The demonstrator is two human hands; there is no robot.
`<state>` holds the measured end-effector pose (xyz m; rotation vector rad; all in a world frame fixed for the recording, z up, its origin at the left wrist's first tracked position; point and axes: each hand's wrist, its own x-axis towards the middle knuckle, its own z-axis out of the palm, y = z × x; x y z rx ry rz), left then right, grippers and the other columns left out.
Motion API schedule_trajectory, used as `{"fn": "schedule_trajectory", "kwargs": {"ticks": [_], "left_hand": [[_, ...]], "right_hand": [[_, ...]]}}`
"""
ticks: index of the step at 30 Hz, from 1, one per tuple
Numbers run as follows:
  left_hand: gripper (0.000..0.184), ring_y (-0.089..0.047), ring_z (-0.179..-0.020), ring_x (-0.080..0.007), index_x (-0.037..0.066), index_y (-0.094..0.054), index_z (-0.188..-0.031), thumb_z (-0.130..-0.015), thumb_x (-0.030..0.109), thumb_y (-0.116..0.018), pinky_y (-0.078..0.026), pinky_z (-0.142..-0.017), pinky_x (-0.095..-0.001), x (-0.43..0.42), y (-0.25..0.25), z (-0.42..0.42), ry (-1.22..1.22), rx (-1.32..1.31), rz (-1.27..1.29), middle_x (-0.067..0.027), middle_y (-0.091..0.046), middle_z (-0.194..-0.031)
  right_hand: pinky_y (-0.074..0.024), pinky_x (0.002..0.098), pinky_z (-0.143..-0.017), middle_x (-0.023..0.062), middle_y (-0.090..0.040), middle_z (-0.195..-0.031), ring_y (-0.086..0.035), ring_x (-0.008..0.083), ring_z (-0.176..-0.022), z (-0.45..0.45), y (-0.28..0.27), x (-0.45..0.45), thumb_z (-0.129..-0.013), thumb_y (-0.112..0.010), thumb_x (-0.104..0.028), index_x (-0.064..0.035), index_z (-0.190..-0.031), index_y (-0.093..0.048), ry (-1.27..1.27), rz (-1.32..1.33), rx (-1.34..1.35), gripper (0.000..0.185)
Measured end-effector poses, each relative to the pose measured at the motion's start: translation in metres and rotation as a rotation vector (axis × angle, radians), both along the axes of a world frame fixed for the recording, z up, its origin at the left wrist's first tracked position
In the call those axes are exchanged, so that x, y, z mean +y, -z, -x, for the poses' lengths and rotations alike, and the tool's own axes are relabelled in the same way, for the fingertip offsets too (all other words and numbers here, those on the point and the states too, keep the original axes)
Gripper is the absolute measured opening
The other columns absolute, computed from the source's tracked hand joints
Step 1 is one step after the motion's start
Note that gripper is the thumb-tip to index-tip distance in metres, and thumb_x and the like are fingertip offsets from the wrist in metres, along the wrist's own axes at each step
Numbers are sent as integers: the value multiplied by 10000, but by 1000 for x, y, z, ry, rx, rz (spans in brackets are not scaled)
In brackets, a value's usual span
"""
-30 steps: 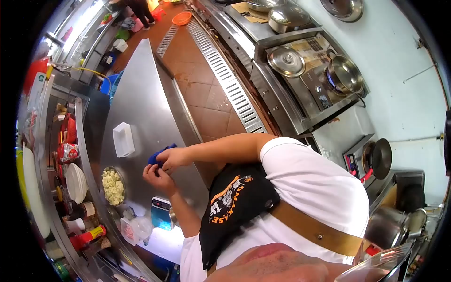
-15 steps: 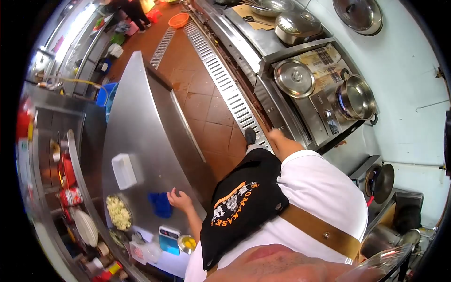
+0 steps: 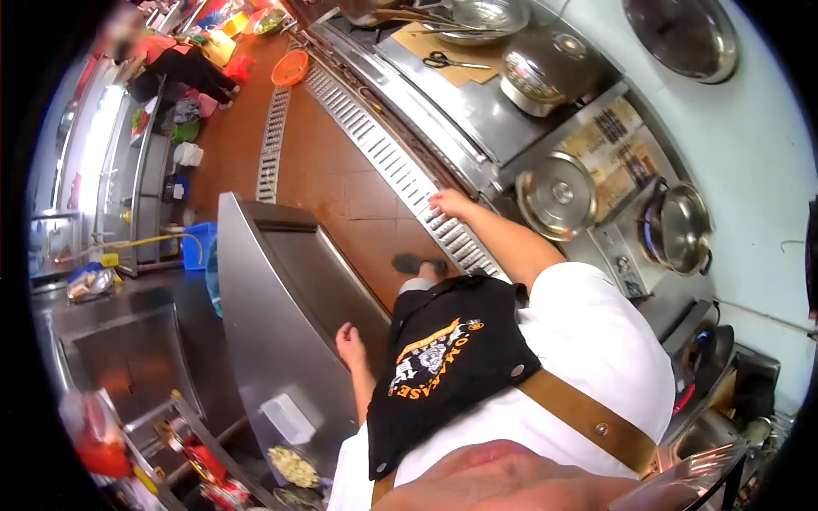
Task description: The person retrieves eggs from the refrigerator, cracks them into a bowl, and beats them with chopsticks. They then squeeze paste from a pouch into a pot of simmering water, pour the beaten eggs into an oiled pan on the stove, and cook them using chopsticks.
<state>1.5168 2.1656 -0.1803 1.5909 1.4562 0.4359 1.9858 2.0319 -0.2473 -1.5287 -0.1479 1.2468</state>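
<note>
My left hand hangs beside the edge of the steel table, fingers loosely bent and apart, with nothing seen in it. On that table a white rectangular container lies below the hand, and a bowl of pale chopped food sits past it. My right hand is held out over the floor grating; its fingers are partly stretched, and it appears to hold nothing. Nearest to it on the right is the stove counter with a steel lid.
A pan stands on a burner at the right. Scissors lie on cardboard near a large lidded pot. An orange basin and a blue bin are on the floor ahead. Another person stands far left.
I have stepped forward along the aisle, and the table and its things have slid down in view. My left hand has left the blue cloth's side; my right hand has swung forward.
</note>
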Motion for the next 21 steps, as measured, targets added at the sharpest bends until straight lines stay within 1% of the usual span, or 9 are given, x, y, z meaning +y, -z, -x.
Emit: {"fn": "schedule_trajectory", "kwargs": {"ticks": [1, 3, 6, 9, 10, 13, 14, 18, 21], "left_hand": [[247, -600, -845, -158, 11, -614, -1086, -864, 118, -597, -484, -755, -279, 19, 18, -3, 15, -8, 4, -80, -646, -989], [237, -584, -784, -130, 19, -610, -1089, -870, 105, -589, -471, -662, -251, 52, 10, -35, -30, -8, 175, -62, -637, -931], [216, -560, -728, -95, 31, -608, -1082, -880, 101, -578, -437, -593, -219, 126, 9, -76, -56, -155, 248, -35, -614, -858], [179, -545, -682, -70, 56, -609, -1065, -899, 104, -565, -431, -561, -200, 228, 10, -119, -111, -236, 286, -9, -596, -811], [155, -539, -657, -64, 65, -618, -1041, -902, 110, -567, -428, -536, -196, 255, -10, -155, -156, -288, 181, -6, -598, -792], [156, -495, -636, -52, 54, -620, -1041, -900, 109, -579, -386, -541, -181, 361, -48, -222, 66, -186, 125, 1, -595, -784], [151, -496, -646, -53, 58, -622, -1037, -901, 103, -574, -389, -547, -183, 393, -54, -244, 97, -181, 55, 4, -599, -798], [175, -569, -787, -88, 40, -596, -1073, -915, 106, -560, -449, -643, -199, 509, -71, -315, 118, -186, 17, -28, -619, -926], [170, -576, -813, -115, 42, -590, -1075, -925, 108, -546, -465, -658, -216, 565, -56, -344, 84, -247, 47, -42, -613, -966]], "right_hand": [[-447, 305, -498, 49, -634, -846, -580, 144, -667, -25, -23, 33, -858, -586, -186, -50, -1005, -623, 75, -15, 38, 204], [-460, 321, -530, 66, -649, -883, -601, 159, -689, -91, -1, 98, -858, -593, -185, -57, -1054, -609, 139, -77, -76, 235], [-476, 303, -529, 91, -647, -886, -610, 176, -677, -185, -61, 161, -872, -570, -160, -65, -1018, -605, 546, -148, 140, 177], [-497, 297, -550, 104, -647, -899, -614, 194, -693, -290, -68, 205, -907, -523, -180, -49, -1042, -566, 864, -255, 169, 193], [-506, 323, -601, 120, -640, -949, -619, 217, -750, -334, -60, 217, -918, -505, -195, -34, -1091, -531, 843, -297, 120, 238], [-500, 397, -795, 181, -564, -1167, -589, 294, -1002, -382, -68, 248, -942, -457, -220, 7, -1228, -423, 962, -232, 112, 366], [-453, 440, -918, 206, -453, -1315, -514, 330, -1150, -393, -68, 258, -962, -438, -272, 20, -1266, -390, 1003, -272, 152, 424], [-373, 507, -1007, 215, -452, -1308, -468, 372, -1193, -449, -66, 309, -982, -377, -377, 38, -1252, -384, 1289, -255, 309, 495], [-391, 505, -990, 207, -489, -1255, -485, 369, -1161, -505, -3, 341, -972, -403, -375, 33, -1199, -403, 1404, -381, 387, 467]]}}
